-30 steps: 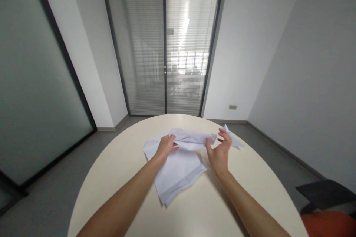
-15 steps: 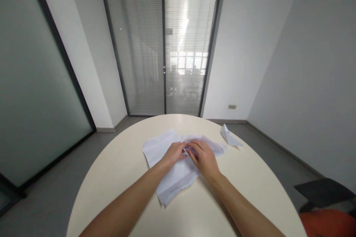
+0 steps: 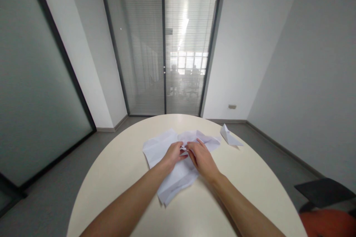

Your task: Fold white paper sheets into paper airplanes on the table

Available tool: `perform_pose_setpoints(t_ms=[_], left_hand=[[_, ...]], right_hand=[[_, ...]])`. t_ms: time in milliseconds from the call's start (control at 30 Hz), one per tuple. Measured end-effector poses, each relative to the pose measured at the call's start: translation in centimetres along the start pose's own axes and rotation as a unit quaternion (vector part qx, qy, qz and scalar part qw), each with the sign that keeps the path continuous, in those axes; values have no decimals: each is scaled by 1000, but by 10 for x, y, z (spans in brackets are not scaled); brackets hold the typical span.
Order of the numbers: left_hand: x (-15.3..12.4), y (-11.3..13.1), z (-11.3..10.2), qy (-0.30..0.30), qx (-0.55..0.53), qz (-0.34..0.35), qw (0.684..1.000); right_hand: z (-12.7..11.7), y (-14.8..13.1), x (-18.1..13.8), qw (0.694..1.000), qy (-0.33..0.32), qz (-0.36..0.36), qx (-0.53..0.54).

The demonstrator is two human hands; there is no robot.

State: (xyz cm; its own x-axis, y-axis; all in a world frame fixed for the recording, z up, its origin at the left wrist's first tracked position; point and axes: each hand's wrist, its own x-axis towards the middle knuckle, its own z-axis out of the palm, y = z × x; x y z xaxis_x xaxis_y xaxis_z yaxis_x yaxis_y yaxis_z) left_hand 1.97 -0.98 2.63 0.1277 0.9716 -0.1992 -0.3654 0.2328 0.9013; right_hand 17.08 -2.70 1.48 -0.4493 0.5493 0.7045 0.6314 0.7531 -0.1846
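Observation:
A creased white sheet of paper [image 3: 169, 177] lies on the round cream table [image 3: 119, 170], with its far part raised and crumpled. My left hand [image 3: 174, 154] and my right hand [image 3: 201, 158] meet at the middle of the sheet, both pinching a fold of it between thumb and fingers. A small folded white paper shape [image 3: 229, 136] rests on the table to the right, apart from both hands.
A dark chair back [image 3: 324, 190] and an orange seat [image 3: 330, 224] stand at the lower right. Beyond the table is grey floor, a glass partition on the left and sliding glass doors [image 3: 164, 53] with blinds straight ahead.
My right hand moved left from the sheet's right edge to meet the left hand at the middle. The far part of the paper has since been lifted and bunched up.

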Motion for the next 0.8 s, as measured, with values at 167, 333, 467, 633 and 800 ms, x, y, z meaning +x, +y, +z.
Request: perform_pose_setpoints(t_ms=[167, 333, 467, 633, 800], left_hand=[[11, -5, -6, 48, 27, 64, 996], [10, 3, -8, 60, -7, 78, 995], [5, 24, -12, 108, -57, 39, 992], [11, 50, -28, 100, -129, 11, 987], [14, 69, -43, 82, -194, 22, 977]], right_hand=[[-5, -1, -1, 997, -24, -12, -67], [-8, 5, -1, 989, -29, -50, -139], [-14, 9, 0, 984, -2, -64, -164], [-19, 8, 2, 980, 36, -128, -145], [-20, 6, 1, 977, 17, -175, -124]])
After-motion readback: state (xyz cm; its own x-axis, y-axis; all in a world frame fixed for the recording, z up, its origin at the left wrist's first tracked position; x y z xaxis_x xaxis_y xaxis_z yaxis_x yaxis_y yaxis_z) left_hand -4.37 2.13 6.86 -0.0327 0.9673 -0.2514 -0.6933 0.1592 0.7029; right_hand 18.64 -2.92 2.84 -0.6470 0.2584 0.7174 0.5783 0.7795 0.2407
